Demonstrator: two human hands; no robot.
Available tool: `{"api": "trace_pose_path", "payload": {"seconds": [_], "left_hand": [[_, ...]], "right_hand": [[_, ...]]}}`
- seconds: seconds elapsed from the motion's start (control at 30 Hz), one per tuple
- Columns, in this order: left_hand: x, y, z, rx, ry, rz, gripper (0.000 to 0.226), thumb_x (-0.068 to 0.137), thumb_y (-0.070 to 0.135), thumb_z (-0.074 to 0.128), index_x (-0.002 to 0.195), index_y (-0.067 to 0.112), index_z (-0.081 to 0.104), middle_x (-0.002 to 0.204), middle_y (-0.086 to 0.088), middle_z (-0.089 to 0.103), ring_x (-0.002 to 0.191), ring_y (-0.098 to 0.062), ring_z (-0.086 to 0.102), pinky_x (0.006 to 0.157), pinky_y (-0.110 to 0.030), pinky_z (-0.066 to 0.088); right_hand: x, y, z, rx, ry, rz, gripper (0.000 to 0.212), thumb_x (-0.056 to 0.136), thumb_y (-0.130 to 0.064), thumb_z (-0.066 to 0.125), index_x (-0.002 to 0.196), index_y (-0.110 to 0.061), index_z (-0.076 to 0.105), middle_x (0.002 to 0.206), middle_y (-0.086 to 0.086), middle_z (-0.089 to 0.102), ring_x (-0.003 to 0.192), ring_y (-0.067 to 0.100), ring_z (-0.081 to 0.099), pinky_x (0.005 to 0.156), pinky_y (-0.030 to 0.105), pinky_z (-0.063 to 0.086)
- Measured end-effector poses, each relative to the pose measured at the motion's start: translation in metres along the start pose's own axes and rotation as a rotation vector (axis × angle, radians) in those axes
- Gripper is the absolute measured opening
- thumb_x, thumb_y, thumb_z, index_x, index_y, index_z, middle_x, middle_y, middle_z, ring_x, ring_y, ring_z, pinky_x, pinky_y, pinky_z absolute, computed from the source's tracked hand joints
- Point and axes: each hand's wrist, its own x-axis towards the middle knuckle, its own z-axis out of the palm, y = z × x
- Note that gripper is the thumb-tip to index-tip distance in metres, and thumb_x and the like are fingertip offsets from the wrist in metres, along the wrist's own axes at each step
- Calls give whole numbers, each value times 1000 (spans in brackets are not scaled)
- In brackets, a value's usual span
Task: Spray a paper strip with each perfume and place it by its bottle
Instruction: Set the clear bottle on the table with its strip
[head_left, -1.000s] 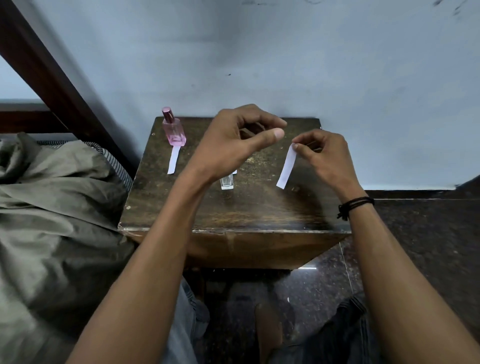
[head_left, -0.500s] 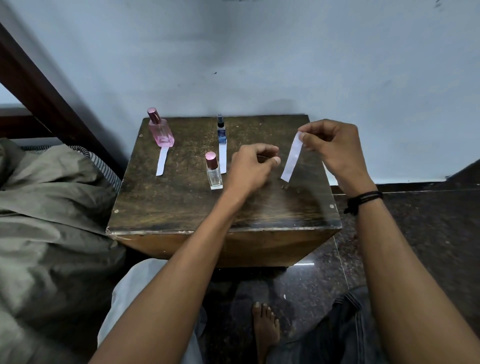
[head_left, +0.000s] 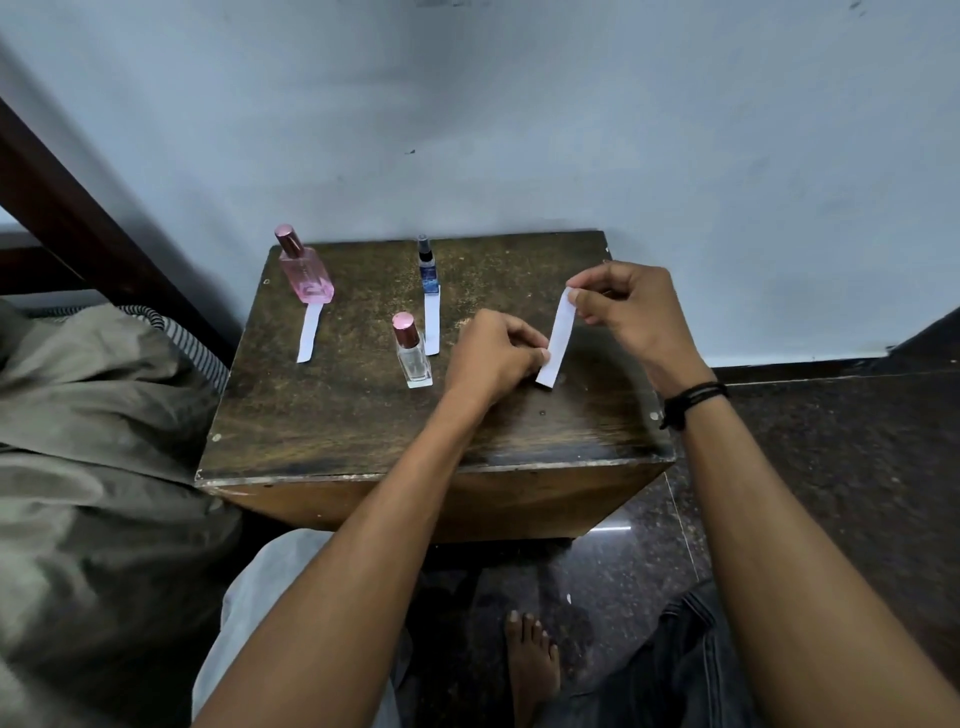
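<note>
Left hand (head_left: 491, 353) now pinching strip (head_left: 555, 340) with right hand (head_left: 626, 312), near table (head_left: 363, 441) right edge

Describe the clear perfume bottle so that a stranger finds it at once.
On the dark wooden table, three bottles stand. The clear bottle is nearest the front edge, just beside the left hand. Unlike the pink bottle and blue bottle, no paper strip lies before it.

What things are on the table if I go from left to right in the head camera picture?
Pink bottle → its strip → clear bottle → blue bottle's strip → left hand → held strip → right hand.
</note>
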Motion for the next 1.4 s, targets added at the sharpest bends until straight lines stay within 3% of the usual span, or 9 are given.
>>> {"api": "trace_pose_path", "payload": {"seconds": [0.13,0.33,0.47,0.63,0.77,0.93,1.13,1.3,1.4], "left_hand": [[0,1,3,178,51,48,5,84,21,78,85,26,79,76,10,72,93,-14,68,91,-36,54],[4,6,14,239,73,101,8,88,24,74,93,23,80,95,0,78,97,-18,70,88,-31,52],[10,4,20,280,98,154,10,87,23,71,91,24,80,95,2,77,93,-20,70,81,-34,54],[21,2,22,314,123,208,15,92,22,66,99,23,79,95,5,62,96,-20,63,81,-33,47],[28,0,22,360,96,249,22,94,17,61,105,25,78,101,3,61,99,-20,61,85,-38,50],[29,0,25,363,103,249,16,92,26,67,104,28,78,101,5,60,101,-19,60,84,-38,51],[29,1,29,344,136,226,13,88,33,73,101,29,76,99,8,60,99,-16,60,79,-36,50],[30,-1,30,336,146,222,13,88,31,74,101,29,77,95,10,58,96,-15,60,76,-32,46],[31,-2,31,333,149,222,13,88,31,74,100,29,77,97,9,60,97,-15,61,76,-31,46]], "right_hand": [[10,9,7,-80,-24,-14,8,90,-12,75,92,-19,77,87,1,75,76,10,67,70,27,57],[34,20,4,-114,-18,-39,10,88,-15,77,88,-25,78,85,-4,75,83,17,71,80,40,60],[44,26,6,-147,-21,-37,17,86,-16,78,81,-32,76,86,-3,74,82,17,69,76,29,56],[58,36,3,-195,-22,-24,10,85,-16,80,86,-26,78,90,1,74,76,10,64,73,22,47],[66,43,3,-246,-28,-39,13,85,-17,80,86,-29,78,92,-1,74,85,17,68,80,31,53],[70,51,7,-328,-21,-72,13,86,-19,78,88,-32,78,94,-2,71,89,18,67,86,41,55],[70,55,10,-416,2,-86,10,89,-21,75,96,-28,79,98,-3,66,87,12,62,77,26,46],[66,55,10,-424,25,-110,14,88,-21,74,99,-30,76,95,-7,67,81,8,60,75,23,48],[66,55,11,-470,28,-109,11,90,-22,72,98,-28,77,96,-7,63,77,3,56,66,9,38]]}}
